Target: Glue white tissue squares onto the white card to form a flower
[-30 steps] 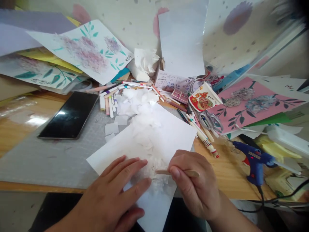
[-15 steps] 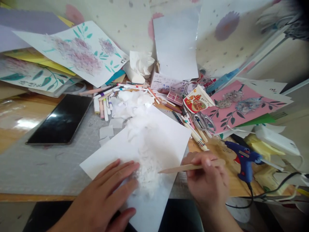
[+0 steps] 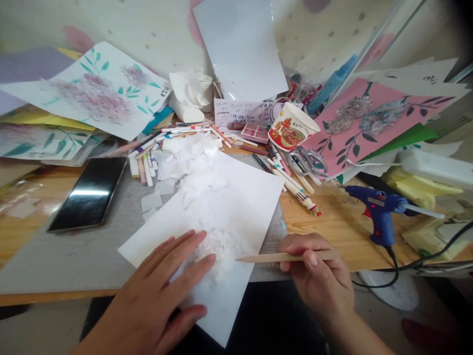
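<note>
The person's right hand point(image 3: 320, 281) is clamping the wooden stick point(image 3: 262, 257), whose tip is near the right edge of the white flake cluster point(image 3: 220, 254); the left hand point(image 3: 166, 288), fingers apart, rests at the left edge.

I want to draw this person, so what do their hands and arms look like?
The left hand and the right hand are both bare, with no gloves and no rings that I can see. The bits of forearm in view show no sleeve, watch or bracelet.
</note>
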A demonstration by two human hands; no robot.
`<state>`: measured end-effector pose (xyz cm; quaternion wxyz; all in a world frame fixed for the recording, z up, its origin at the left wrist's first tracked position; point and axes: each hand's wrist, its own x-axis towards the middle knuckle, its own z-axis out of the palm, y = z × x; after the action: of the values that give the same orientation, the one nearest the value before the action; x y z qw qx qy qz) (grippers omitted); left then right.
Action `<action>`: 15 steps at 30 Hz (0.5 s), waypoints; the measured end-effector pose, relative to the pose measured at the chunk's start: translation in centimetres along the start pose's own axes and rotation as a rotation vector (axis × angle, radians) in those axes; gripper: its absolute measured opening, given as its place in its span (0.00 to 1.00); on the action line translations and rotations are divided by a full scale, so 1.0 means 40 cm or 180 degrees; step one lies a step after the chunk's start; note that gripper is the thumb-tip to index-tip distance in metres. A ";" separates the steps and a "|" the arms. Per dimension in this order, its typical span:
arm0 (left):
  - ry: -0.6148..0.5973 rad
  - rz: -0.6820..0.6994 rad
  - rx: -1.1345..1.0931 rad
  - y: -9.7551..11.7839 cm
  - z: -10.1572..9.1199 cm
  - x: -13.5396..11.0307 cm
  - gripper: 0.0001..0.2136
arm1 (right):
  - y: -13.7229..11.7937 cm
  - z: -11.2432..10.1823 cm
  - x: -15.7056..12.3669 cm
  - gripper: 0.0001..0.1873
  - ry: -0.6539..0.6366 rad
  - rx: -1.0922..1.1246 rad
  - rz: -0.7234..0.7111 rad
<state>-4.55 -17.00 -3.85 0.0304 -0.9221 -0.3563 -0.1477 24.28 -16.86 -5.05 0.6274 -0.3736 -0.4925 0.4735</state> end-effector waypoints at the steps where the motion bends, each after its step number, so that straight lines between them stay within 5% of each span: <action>1: -0.0053 0.0000 0.0014 0.002 -0.005 0.000 0.26 | -0.002 -0.009 -0.005 0.09 -0.0153 -0.0069 0.0064; 7: -0.0028 -0.0357 -0.0238 0.063 -0.022 0.025 0.20 | -0.012 -0.044 -0.022 0.10 -0.0365 -0.0411 -0.0229; 12: -0.0137 -0.0453 -0.0256 0.100 -0.009 0.053 0.18 | -0.032 -0.029 -0.004 0.10 -0.0957 -0.1069 -0.0707; 15: -0.0115 -0.0444 -0.0426 0.100 -0.005 0.060 0.14 | -0.033 -0.018 0.005 0.09 -0.0917 -0.1266 -0.0892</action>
<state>-0.24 -18.45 -2.73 -0.0480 -0.8976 -0.4094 -0.1562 25.30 -17.04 -3.94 0.5246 -0.3466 -0.7067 0.3245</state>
